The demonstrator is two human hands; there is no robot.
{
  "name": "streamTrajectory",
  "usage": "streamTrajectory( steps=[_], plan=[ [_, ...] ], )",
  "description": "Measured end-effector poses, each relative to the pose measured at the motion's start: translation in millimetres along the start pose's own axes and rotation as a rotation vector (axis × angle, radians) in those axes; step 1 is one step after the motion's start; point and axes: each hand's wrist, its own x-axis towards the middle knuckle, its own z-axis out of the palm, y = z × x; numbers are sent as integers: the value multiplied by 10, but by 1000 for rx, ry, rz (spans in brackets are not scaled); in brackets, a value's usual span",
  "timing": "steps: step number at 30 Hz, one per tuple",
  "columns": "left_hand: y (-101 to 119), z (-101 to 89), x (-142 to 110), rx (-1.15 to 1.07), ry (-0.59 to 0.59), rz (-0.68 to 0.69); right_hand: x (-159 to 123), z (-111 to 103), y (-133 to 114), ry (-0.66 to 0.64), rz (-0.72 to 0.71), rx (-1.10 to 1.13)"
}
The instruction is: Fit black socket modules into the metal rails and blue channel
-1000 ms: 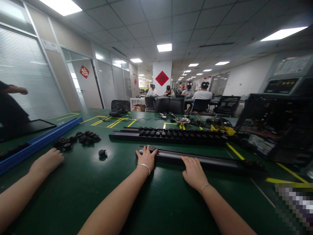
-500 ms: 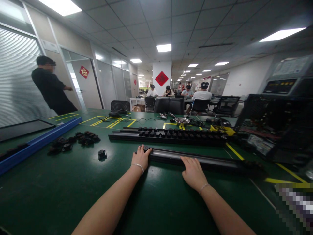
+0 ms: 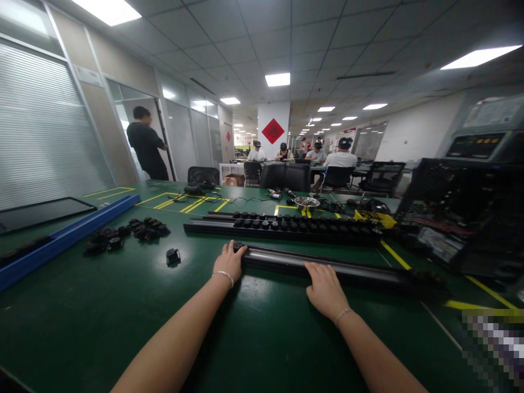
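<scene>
A long black rail with a shiny grey channel lies across the green table in front of me. At its left end my left hand has its fingers closed around a small black part, mostly hidden by the fingers. Farther right, my right hand holds the rail's near side, its fingers laid over the top edge. A single black block sits on the table left of my left hand. Behind the rail stand more black rails carrying rows of small black parts.
On the left are a pile of black parts and a long blue rail. At the back stand a metal bowl and a yellow tray. Dark electronic equipment fills the right side. A person stands by the door.
My left hand has shifted slightly left with the small black part. My right hand stays at the same spot on the rail. The person in black has moved right, to the doorway.
</scene>
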Motion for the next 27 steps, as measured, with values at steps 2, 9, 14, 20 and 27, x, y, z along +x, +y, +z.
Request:
streamTrajectory(
  steps=[2,9,14,20,27],
  plan=[
    [-54,-6,-6,-5,2,-5,0,1,2,2,0,0],
    [-214,-20,-14,16,40,-44,-2,-20,-11,10,1,-1],
    [-375,-80,-34,-27,20,-211,2,-17,-12,7,-4,1],
    [-1338,-681,-475,-147,-79,-266,6,24,7,21,-1,6],
    [-2131,-817,-468,-236,-214,-41,0,29,9,23,-5,-16]
  ],
)
